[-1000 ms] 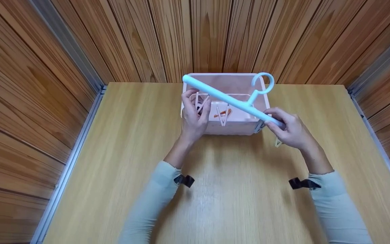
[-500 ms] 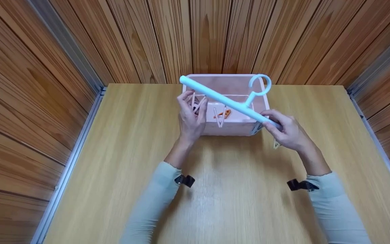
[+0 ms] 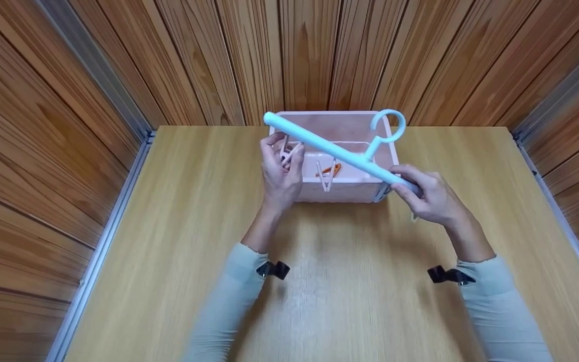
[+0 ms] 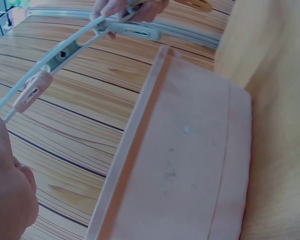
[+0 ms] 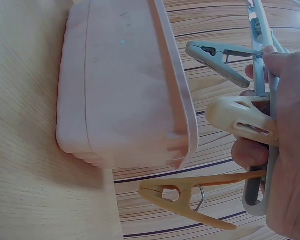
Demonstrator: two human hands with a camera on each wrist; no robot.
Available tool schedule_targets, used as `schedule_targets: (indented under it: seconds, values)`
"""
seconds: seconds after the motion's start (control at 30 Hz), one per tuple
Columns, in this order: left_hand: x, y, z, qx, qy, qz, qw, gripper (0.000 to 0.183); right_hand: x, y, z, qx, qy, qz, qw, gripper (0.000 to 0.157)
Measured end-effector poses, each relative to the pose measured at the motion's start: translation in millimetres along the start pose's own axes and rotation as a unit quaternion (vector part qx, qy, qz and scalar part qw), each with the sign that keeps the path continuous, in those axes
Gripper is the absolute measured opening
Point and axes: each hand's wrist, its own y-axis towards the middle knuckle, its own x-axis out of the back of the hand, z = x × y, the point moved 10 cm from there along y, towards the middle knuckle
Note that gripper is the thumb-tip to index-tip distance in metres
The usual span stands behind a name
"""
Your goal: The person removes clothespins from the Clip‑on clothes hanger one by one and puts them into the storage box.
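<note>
My right hand [image 3: 432, 196] grips the right end of a light-blue clothes hanger [image 3: 327, 147] that slants above the front of a pink bin [image 3: 347, 193]. My left hand [image 3: 280, 178] pinches a pale pink clothespin [image 3: 288, 154] just under the hanger's raised left end. Another pale pink clothespin [image 4: 33, 91] is clipped on the hanger farther in. Around my right hand are a blue-grey clothespin [image 5: 217, 60], a cream clothespin [image 5: 242, 119] and an orange-yellow clothespin [image 5: 185, 197], all at the hanger. My left fingertips are out of view in the left wrist view.
An orange clothespin [image 3: 337, 170] shows within the outline of the bin, which stands at the back of the wooden table [image 3: 350, 281]. Wood-plank walls [image 3: 307, 55] enclose the back and both sides, with metal rails [image 3: 113, 211] along the side edges.
My left hand and its clothespin have shifted slightly left, and the hanger's left end has moved a little the same way. My right hand keeps its grip almost in place.
</note>
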Motion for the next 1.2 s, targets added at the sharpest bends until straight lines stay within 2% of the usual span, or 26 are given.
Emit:
schedule_targets:
  seconds: [0.13, 0.3, 0.37, 0.5, 0.67, 0.77, 1.03, 1.13, 1.2]
  values:
    - [1.4, 0.9, -1.3, 0.004, -0.008, -0.003, 1.0, 0.045, -1.3, 1, 1, -0.003, 0.008, 0.007, 1.0, 0.04]
    - [5.8, -0.3, -8.6, -0.046, 0.049, -0.015, 0.9976, 0.043, -6.0, -1, -3, -0.02, 0.018, 0.019, 0.999, 0.036]
    - [5.2, 0.0, -7.9, -0.045, 0.06, -0.004, 0.9972, 0.042, -5.9, -3, -5, -0.024, 0.015, 0.018, 0.999, 0.035]
    - [0.2, 3.1, -1.3, 0.006, 0.037, 0.046, 0.9982, 0.041, -3.2, -6, -8, -0.024, 0.008, 0.012, 1.0, 0.036]
    - [-5.3, 6.9, 5.1, 0.069, -0.014, 0.096, 0.9929, 0.042, -2.2, -9, -12, -0.031, 0.018, 0.015, 0.999, 0.035]
    - [-7.0, 8.2, 6.2, 0.087, -0.042, 0.107, 0.9896, 0.039, -2.2, -9, -14, -0.035, 0.03, 0.018, 0.999, 0.035]
    - [-11.6, 8.4, 6.7, 0.104, -0.087, 0.119, 0.9836, 0.037, -1.8, -12, -16, -0.049, 0.067, 0.035, 0.996, 0.036]
    - [-14.0, 7.2, 9.3, 0.125, -0.096, 0.136, 0.978, 0.033, -1.1, -13, -17, -0.058, 0.086, 0.046, 0.994, 0.035]
    - [-16.7, 6.1, 10.2, 0.144, -0.115, 0.151, 0.9713, 0.028, -1.4, -15, -19, -0.072, 0.106, 0.053, 0.99, 0.032]
